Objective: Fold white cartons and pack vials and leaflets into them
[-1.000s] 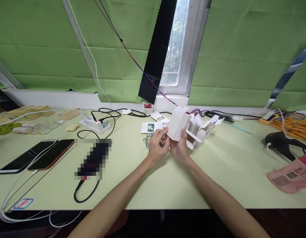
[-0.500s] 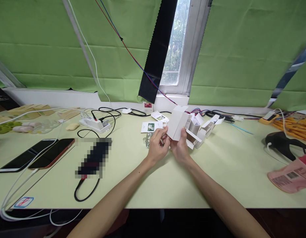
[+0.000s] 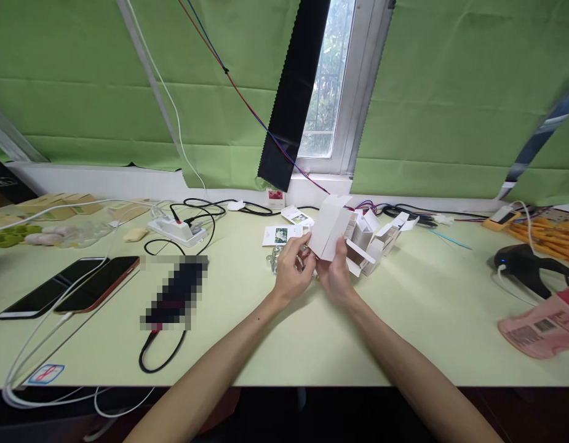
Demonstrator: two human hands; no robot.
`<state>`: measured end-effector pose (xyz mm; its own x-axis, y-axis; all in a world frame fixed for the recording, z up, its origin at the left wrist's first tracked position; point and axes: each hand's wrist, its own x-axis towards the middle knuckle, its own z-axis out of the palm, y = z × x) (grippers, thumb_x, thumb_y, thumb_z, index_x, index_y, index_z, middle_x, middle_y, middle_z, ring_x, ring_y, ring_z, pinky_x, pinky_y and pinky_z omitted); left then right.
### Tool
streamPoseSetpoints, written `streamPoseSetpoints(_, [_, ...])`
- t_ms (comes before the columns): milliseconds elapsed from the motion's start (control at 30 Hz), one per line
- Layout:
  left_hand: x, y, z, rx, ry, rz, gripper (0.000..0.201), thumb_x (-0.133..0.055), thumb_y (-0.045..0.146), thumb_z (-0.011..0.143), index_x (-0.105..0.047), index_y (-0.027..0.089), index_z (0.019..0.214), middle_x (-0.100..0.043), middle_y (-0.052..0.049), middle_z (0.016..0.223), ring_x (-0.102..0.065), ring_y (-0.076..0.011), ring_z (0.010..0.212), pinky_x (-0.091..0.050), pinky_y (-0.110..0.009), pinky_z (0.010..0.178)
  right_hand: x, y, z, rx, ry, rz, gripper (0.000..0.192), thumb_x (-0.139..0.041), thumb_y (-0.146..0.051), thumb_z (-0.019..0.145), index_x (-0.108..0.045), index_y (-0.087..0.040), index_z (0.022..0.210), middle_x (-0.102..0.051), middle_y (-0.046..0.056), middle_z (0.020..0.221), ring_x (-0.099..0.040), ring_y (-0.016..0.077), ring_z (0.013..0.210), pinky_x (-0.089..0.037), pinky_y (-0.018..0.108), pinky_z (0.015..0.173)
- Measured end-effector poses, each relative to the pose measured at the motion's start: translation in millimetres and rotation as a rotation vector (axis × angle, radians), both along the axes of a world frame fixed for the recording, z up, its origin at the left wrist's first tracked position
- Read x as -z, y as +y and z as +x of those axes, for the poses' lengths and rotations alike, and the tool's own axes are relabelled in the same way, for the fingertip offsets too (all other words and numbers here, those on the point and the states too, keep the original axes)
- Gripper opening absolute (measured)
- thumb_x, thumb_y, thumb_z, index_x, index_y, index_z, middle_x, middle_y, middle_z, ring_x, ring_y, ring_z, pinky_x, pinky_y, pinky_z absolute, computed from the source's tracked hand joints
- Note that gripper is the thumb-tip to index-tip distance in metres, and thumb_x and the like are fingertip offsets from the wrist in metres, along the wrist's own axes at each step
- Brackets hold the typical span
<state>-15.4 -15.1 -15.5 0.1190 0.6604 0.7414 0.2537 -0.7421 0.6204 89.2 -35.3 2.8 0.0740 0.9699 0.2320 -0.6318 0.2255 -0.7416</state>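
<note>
A small white carton [image 3: 329, 226] is held tilted above the pale green table [image 3: 275, 332], near its middle. My right hand [image 3: 334, 277] grips the carton's lower edge from below. My left hand [image 3: 292, 271] pinches the carton's left bottom corner, with a small shiny item between its fingers that I cannot make out. Just behind the carton lie several open white cartons [image 3: 375, 240]. A small clear glass piece [image 3: 271, 261] sits on the table left of my left hand.
Two phones [image 3: 72, 285] lie at the left, with a blurred dark device [image 3: 173, 294] and black cable beside them. A white power strip [image 3: 176, 230] and printed cards [image 3: 280, 235] sit further back. A black tool [image 3: 526, 266] and pink bag [image 3: 540, 326] are at the right.
Both hands hold the carton in nearly the same place; the left fingers have shifted slightly along its bottom corner. The view has drifted a little.
</note>
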Motion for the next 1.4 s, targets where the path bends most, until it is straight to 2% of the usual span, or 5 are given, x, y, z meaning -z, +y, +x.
streamPoseSetpoints(500, [0.0, -0.1, 0.5, 0.014, -0.030, -0.024, 0.037, -0.056, 0.022, 0.091, -0.061, 0.022, 0.128, -0.060, -0.006, 0.101, -0.057, -0.0098, 0.071, -0.046, -0.019, 0.053, 1.6, -0.1, 0.9, 0.008, 0.018, 0.020, 0.057, -0.054, -0.074, 0.085, -0.070, -0.020, 0.099, -0.074, 0.007, 0.087, -0.069, 0.0270, 0.096, -0.058, 0.041, 0.081])
streamPoseSetpoints(767, [-2.6, 0.6, -0.2, 0.012, -0.064, -0.057, 0.036, -0.056, 0.024, 0.092, -0.062, 0.021, 0.127, -0.065, -0.009, 0.111, -0.059, -0.0117, 0.074, -0.048, -0.021, 0.055, 1.3, -1.8, 0.8, 0.045, 0.040, -0.003, 0.054, -0.057, -0.068, 0.086, -0.067, -0.021, 0.111, -0.074, 0.006, 0.106, -0.069, 0.0235, 0.098, -0.057, 0.038, 0.085])
streamPoseSetpoints(1033, [-1.2, 1.1, -0.7, 0.017, -0.017, -0.025, 0.043, -0.055, 0.019, 0.089, -0.060, 0.022, 0.132, -0.063, -0.006, 0.102, -0.057, -0.0100, 0.070, -0.047, -0.020, 0.053, 1.1, -0.1, 1.4, 0.026, 0.011, 0.005, 0.058, -0.050, -0.070, 0.088, -0.066, -0.018, 0.109, -0.074, 0.006, 0.094, -0.069, 0.0237, 0.092, -0.058, 0.037, 0.079])
streamPoseSetpoints(1167, [-0.5, 0.7, 0.0, -0.002, 0.006, -0.013, 0.046, -0.054, 0.018, 0.090, -0.058, 0.023, 0.135, -0.062, -0.007, 0.104, -0.056, -0.0108, 0.073, -0.046, -0.020, 0.053, 2.6, 0.2, 1.5, 0.006, 0.048, 0.014, 0.057, -0.051, -0.067, 0.089, -0.066, -0.017, 0.111, -0.073, 0.006, 0.095, -0.069, 0.0225, 0.090, -0.057, 0.035, 0.078])
streamPoseSetpoints(1400, [1.8, 0.4, 0.9, 0.011, 0.033, 0.029, 0.052, -0.049, 0.016, 0.091, -0.053, 0.024, 0.143, -0.058, -0.006, 0.099, -0.053, -0.0131, 0.078, -0.044, -0.020, 0.056, 2.4, -0.3, 1.4, 0.024, 0.066, -0.002, 0.052, -0.057, -0.067, 0.086, -0.066, -0.022, 0.111, -0.074, 0.004, 0.098, -0.069, 0.0246, 0.094, -0.058, 0.038, 0.080])
